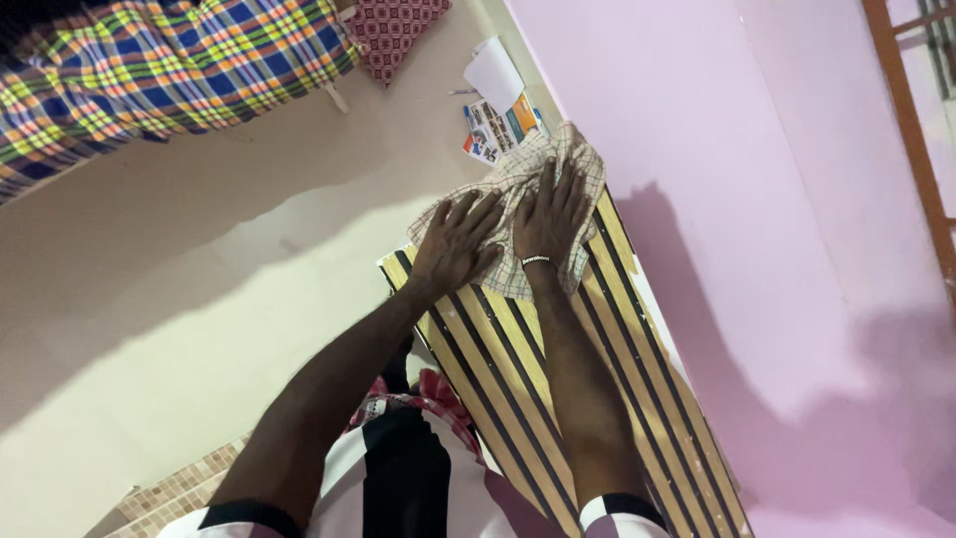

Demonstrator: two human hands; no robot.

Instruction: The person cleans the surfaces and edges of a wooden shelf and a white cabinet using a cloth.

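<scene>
Both of my hands lie flat on a checked cloth [513, 204] that covers the far end of a striped board [558, 399], a long slab with yellow and black bands running beside the pink wall [757, 199]. My left hand [460, 244] presses the cloth near the board's left edge, fingers spread wide and closed on nothing; my right hand [551, 214], a band at its wrist, lies just beside it nearer the wall edge, likewise splayed and pressing rather than pinching. So the cloth is pinned by palm weight alone, and part of it spills past the far end and the left corner. I judge the main risk to be the cloth sliding or bunching: with no fold pinched, a hard push toward the far end could carry it over the edge and onto the floor [199, 299], where papers [498, 105] lie just beyond. A second risk is the board itself; I cannot tell how it is supported, and my weight leaning on its far end might tip or shift it against the wall. The overhanging corner could also catch under my left palm and drag unevenly. A plaid cloth [149, 70] and a red cushion [398, 30] lie well apart, out of harm's way.
</scene>
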